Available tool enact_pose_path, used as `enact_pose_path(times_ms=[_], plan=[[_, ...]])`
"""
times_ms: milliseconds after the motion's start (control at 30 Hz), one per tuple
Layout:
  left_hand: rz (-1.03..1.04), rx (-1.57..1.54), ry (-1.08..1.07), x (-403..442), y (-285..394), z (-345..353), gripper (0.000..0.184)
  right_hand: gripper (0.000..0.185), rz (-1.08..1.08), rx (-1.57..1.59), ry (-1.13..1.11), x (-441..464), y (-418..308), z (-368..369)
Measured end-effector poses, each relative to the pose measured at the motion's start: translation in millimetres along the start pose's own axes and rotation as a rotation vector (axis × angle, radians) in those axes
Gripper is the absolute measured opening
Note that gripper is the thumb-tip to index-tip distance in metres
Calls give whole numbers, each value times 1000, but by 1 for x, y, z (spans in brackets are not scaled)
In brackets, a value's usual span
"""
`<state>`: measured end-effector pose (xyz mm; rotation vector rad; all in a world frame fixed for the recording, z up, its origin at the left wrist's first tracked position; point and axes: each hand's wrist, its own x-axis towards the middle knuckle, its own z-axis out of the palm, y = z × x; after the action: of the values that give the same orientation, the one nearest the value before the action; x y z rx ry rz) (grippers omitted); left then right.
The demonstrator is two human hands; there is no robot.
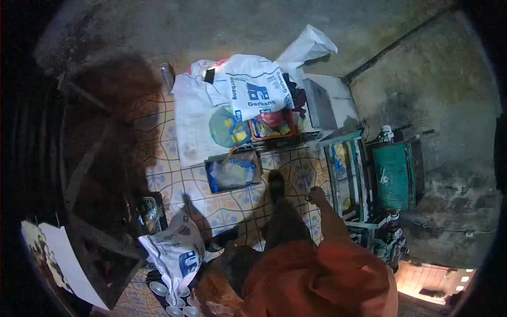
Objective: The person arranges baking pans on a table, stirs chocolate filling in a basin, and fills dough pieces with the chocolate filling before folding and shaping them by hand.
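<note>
Low in the view, my left arm reaches toward a white printed sack; the left hand and its fingers are hidden or too dark to make out. My right hand hangs over the tiled floor, left of a green-framed cabinet, fingers curled, with any held object too small to name. Ahead, an open box lined with blue and clear plastic rests on the tiles. Behind it, a large white "Gerbang" sack lies over an orange crate with packets, beside a green plastic bag.
A teal cabinet stands against the right wall. A metal bottle is beside the white mat. Several pale bowls sit at the bottom left, below a dark basket. My foot is near the box.
</note>
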<state>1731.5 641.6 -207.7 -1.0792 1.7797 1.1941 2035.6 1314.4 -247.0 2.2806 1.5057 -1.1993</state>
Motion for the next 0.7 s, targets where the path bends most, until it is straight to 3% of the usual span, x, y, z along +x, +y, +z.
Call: enact_pose_path(times_ms=[67,167,233,300,333,400,467,500,567,600,633,667,700], plan=[[22,91,-3,-11,10,43,52,27,-48,107,3,60,-13,-7],[30,205,-19,-39,8,121,52,20,65,274,-127,163,-55,-10],[-1,272,-41,-61,-8,178,53,15,-519,-370,-34,274,-44,18],[-56,347,-104,-83,-32,237,54,17,-57,466,-361,389,-40,44],[-97,374,-139,-90,-46,262,54,17,-530,141,-146,432,-68,71],[-171,395,-182,-104,-69,297,55,17,-590,960,-675,473,-101,79],[-221,390,-163,-125,-88,308,55,30,-407,1472,-817,537,-100,110],[-139,425,-180,-135,-97,312,55,30,-376,1457,-835,522,-111,101],[-47,423,-180,-156,-101,329,55,34,-330,336,-39,469,-179,66],[-111,434,-105,-167,-94,339,57,38,-440,949,-638,567,-116,114],[-173,434,-26,-180,-95,338,58,49,-176,1375,-1314,653,-60,157],[-166,307,-52,-170,-118,317,56,38,-824,657,-879,595,-79,121],[-140,461,-31,-189,-100,329,54,30,-1149,-97,-217,527,-102,79]])
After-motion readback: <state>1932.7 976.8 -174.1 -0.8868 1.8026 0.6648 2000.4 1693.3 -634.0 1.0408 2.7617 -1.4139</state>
